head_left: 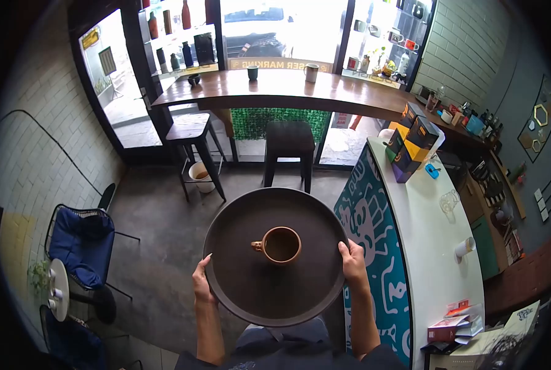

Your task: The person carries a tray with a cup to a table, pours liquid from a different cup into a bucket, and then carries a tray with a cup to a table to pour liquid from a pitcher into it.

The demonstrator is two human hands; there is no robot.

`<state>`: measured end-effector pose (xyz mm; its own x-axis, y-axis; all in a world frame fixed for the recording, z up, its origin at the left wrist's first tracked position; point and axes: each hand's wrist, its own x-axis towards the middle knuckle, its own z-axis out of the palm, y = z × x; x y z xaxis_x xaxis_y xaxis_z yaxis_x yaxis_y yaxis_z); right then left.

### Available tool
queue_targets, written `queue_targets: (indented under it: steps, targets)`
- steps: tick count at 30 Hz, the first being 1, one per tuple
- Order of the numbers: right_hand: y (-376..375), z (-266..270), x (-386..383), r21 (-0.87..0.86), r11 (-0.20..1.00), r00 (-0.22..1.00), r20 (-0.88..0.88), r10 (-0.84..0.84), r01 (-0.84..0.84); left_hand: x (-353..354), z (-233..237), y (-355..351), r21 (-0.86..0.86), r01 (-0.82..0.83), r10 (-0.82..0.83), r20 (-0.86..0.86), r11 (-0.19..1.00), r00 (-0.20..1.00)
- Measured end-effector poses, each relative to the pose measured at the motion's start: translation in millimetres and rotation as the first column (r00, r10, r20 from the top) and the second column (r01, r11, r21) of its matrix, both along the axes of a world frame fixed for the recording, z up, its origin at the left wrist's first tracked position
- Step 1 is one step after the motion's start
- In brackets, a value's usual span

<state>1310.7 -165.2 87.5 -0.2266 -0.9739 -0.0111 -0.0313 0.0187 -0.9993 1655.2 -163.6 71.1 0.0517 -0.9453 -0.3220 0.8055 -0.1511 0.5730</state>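
Observation:
A round dark brown serving tray is held level in front of my body. My left hand grips its left rim, thumb on top and fingers underneath. On the opposite side my right hand is closed round the rim in the same way. A brown cup stands upright near the tray's middle, its handle pointing left. Neither hand touches the cup. The fingers below the tray are mostly hidden.
Ahead, a wooden bar counter carries a green cup, a mug and a small dark bowl. Two stools, one here, stand before it. A white counter with boxes runs along my right; blue-cushioned chairs stand left.

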Motion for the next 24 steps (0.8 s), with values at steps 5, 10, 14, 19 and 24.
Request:
queue_targets:
  steps: [5,10,14,19,24]
  targets:
    - [-68.1,-4.0,-9.4,-0.048,0.998,1.000,0.002,0.030,-0.030,-16.2,-7.0,-55.9,-0.081,-0.066,0.069,0.041,0.995,0.997]
    - [-135.0,-4.6,-25.4,0.008,1.000,0.998,0.061,-0.022,0.022,-38.6,-4.0,-115.8,-0.057,-0.114,0.118,0.080,0.992,0.990]
    - [-202.2,1.3,-35.3,-0.024,1.000,0.999,0.044,-0.007,0.008,-52.5,-2.5,-176.0,-0.042,-0.124,0.125,0.007,0.991,0.992]
    - [-280.7,7.2,-55.9,-0.004,1.000,1.000,0.024,0.011,-0.011,-71.6,8.4,-255.2,0.003,-0.065,0.065,-0.033,0.998,0.997]
    - [-355.5,22.0,-66.7,-0.006,0.999,0.997,0.054,0.050,-0.049,-84.7,15.4,-321.1,0.042,-0.066,0.068,-0.040,0.997,0.997]
